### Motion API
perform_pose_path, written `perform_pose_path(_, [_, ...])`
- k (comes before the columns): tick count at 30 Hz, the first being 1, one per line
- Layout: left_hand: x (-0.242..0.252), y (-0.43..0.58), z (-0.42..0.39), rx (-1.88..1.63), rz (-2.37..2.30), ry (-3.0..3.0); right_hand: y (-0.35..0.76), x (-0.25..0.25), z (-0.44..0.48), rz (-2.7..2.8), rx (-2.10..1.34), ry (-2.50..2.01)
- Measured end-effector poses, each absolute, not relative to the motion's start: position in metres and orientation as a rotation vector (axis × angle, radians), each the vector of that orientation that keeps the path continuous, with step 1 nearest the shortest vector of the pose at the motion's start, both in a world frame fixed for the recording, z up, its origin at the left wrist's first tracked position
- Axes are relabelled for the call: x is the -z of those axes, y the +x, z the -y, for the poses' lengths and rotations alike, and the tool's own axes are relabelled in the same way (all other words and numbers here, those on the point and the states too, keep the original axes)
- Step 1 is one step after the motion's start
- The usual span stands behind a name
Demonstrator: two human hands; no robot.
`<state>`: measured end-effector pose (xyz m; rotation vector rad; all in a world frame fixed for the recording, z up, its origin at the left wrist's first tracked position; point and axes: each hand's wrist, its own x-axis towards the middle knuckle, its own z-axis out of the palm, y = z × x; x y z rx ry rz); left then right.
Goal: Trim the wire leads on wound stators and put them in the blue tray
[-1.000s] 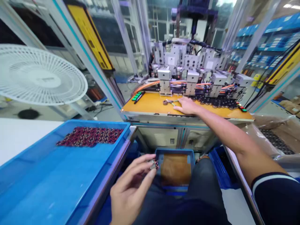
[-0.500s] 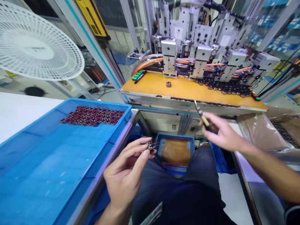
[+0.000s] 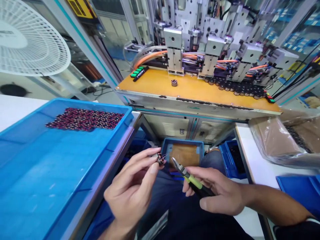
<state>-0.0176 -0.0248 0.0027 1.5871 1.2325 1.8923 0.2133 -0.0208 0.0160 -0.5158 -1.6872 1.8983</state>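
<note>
Between the thumb and fingers of my left hand [image 3: 135,183] is a small wound motor stator [image 3: 160,159], with copper coils and thin wire ends sticking out to the right. My right hand [image 3: 215,190] is wrapped around the black and yellow-green handles of a pair of cutting pliers [image 3: 192,180]. The pliers' metal jaws point up and left, a short way right of the stator and apart from it. Below both hands lie my dark-clothed legs.
A large blue tray [image 3: 107,148] on the left holds many similar parts [image 3: 87,118] along its far end. Ahead, a machine with an orange bench top [image 3: 150,85] carries one lone stator [image 3: 174,82] and a dark row of parts [image 3: 237,87]. A lower blue bin [image 3: 183,142] sits between the knees; a plastic-lined box [image 3: 275,140] stands right.
My right hand has brought the pliers down and left, close to the stator. My left hand still holds the stator nearly in place. The view has shifted slightly.
</note>
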Motion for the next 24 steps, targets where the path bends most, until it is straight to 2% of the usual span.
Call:
perform_pose_path(12, [0.001, -0.025, 0.028, -1.855, -1.221, 1.705, 0.197, -0.025, 0.011, 1.655, -1.983, -0.592])
perform_pose_path(24, [-0.001, -0.025, 0.028, -1.851, -1.230, 1.717, 0.194, -0.034, 0.012, 1.718, -1.910, -0.679])
